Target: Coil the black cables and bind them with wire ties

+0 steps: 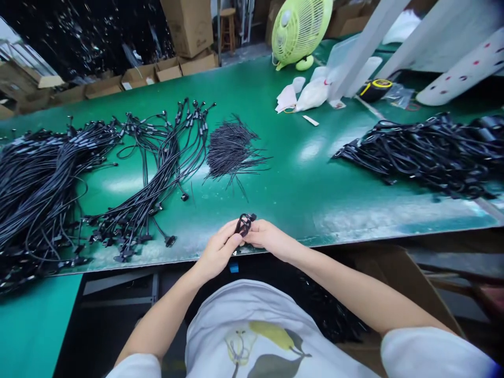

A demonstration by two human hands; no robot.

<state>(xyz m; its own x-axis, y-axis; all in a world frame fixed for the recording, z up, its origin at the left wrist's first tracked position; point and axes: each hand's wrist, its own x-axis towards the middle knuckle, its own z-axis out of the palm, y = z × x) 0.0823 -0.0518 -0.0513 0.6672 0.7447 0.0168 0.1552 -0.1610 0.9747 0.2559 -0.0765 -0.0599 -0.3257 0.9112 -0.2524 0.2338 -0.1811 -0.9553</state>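
Observation:
A coiled black cable (244, 224) sits between my two hands, just over the front edge of the green table (291, 184). My left hand (220, 245) is closed around its left side, thumb pressed on the loops. From the right, my right hand (271, 237) pinches the bundle, its fingertips partly hidden. Beyond the hands lies a pile of short thin black ties (230, 147). To the left, loose black cables with connectors (161, 168) are spread out, next to a larger heap of cables (47, 178).
Bundled black cables (429, 152) are heaped on the right. At the back stand a green fan (299, 31), white crumpled bags (311, 94), a tape measure (376, 89) and a grey post (362, 52). Cardboard boxes (142, 77) line the far edge.

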